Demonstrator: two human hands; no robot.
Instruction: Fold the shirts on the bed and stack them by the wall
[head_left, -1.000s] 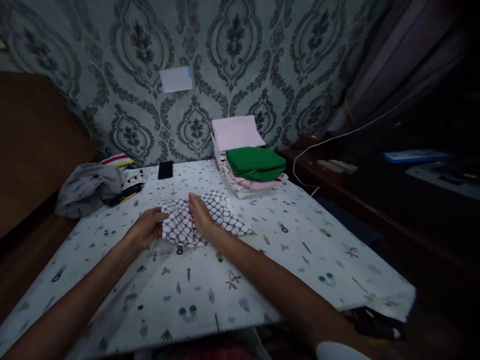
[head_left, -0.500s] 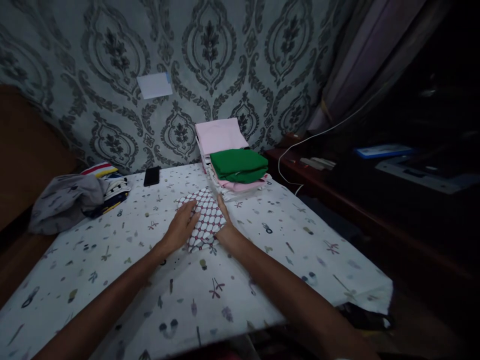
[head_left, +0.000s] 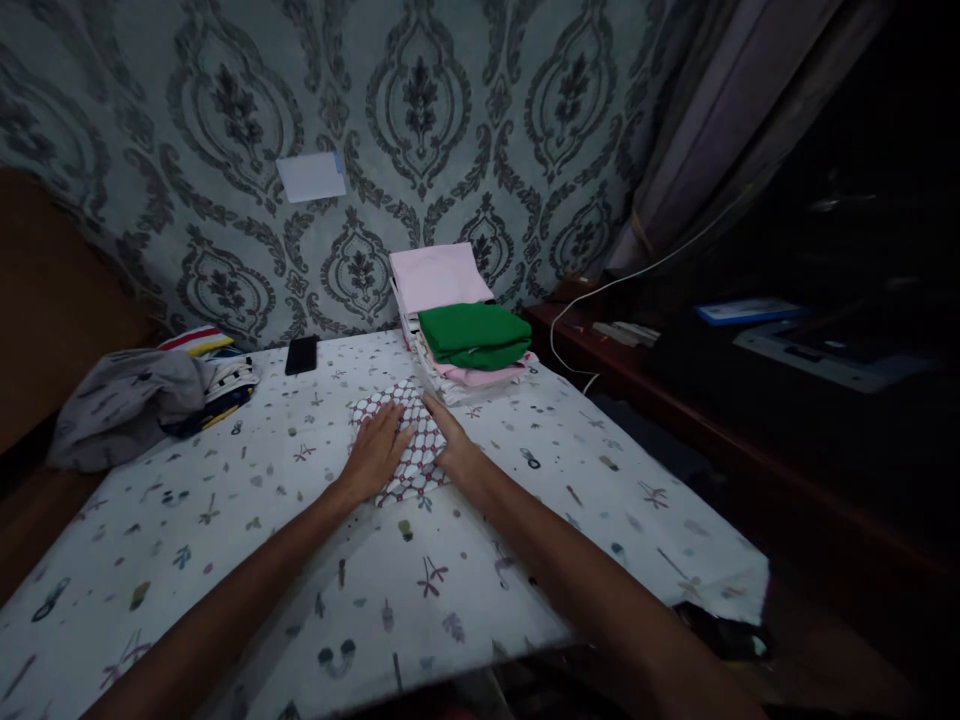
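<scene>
A folded white cloth (head_left: 421, 440) with a red-and-dark lattice print lies on the table's patterned white cover (head_left: 330, 610). My left hand (head_left: 377, 450) rests flat on the left part of the folded cloth, its fingers stretched out and a little apart. Along the cloth's right edge sits my right hand (head_left: 452, 437), turned on its side and touching it with extended fingers; some of its fingers are hard to make out. Just beyond my hands stands a stack of folded clothes, with a green garment (head_left: 476, 335) on top of a pink one and a pale pink piece (head_left: 439, 277) behind.
At the left edge lies a crumpled grey garment (head_left: 127, 405) beside striped and dark clothes (head_left: 217, 390). A black phone (head_left: 301, 355) is near the wall. To the right, a white cable (head_left: 630, 272) hangs over dark red furniture (head_left: 600, 335).
My left hand has shifted right and flattened further over the lattice cloth. My right hand has moved slightly along its right edge. The view has turned slightly.
</scene>
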